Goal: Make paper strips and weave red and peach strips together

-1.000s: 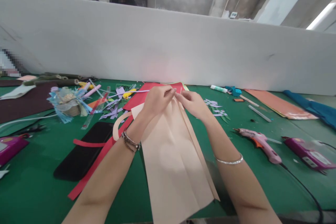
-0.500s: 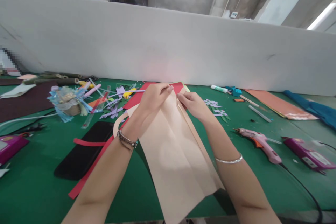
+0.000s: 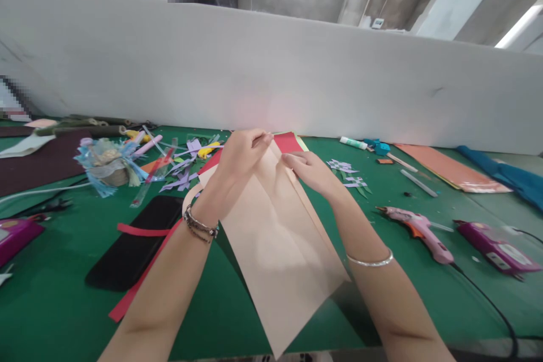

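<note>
Both hands are at the far end of a sheet of pale peach paper [image 3: 275, 254], which slants toward me and has a fold running near its right edge. My left hand [image 3: 244, 161] pinches the far left part of it, thumb and fingers together. On the right side, my right hand [image 3: 311, 172] has its fingers closed on the folded edge. Red paper [image 3: 291, 141] lies beneath and beyond the sheet. A curled peach paper strip [image 3: 188, 198] shows beside my left wrist, partly hidden by it.
Left are a black phone [image 3: 136, 246], red paper strips [image 3: 142, 230], purple paper scraps [image 3: 182, 178] and a ruler [image 3: 153, 175]. Right are a pink glue gun [image 3: 418, 229], a magenta device [image 3: 494, 243], a glue stick [image 3: 353, 142] and orange sheets [image 3: 449, 167]. A white partition [image 3: 271, 68] stands behind.
My hands have shifted slightly apart. The sheet's near right corner has swung up and left, and its near tip now shows above the table edge.
</note>
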Available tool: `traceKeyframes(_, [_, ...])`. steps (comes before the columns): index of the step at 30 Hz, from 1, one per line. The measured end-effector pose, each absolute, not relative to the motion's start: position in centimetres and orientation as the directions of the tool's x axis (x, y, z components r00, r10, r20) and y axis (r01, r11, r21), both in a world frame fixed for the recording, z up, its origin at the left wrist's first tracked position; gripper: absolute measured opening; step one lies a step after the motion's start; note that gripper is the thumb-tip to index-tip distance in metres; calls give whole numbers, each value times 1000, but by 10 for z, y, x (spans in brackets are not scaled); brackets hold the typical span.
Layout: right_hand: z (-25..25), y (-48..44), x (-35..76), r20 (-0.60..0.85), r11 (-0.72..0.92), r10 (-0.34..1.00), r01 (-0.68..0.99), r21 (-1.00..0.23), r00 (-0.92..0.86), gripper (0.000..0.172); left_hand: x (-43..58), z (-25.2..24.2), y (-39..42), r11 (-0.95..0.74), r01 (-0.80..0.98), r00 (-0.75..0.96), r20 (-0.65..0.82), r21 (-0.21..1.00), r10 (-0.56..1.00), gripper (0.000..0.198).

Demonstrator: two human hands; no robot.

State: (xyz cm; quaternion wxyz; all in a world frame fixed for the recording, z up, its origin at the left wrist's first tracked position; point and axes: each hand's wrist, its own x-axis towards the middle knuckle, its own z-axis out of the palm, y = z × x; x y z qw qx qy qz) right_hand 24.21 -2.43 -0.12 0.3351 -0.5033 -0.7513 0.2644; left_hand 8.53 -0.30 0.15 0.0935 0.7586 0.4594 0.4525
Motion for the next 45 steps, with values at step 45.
traceKeyframes(45, [-8,-24,235,238,325,946,646,-691,-221,44,80,7,-9,-378,821,32,627,428,779,31])
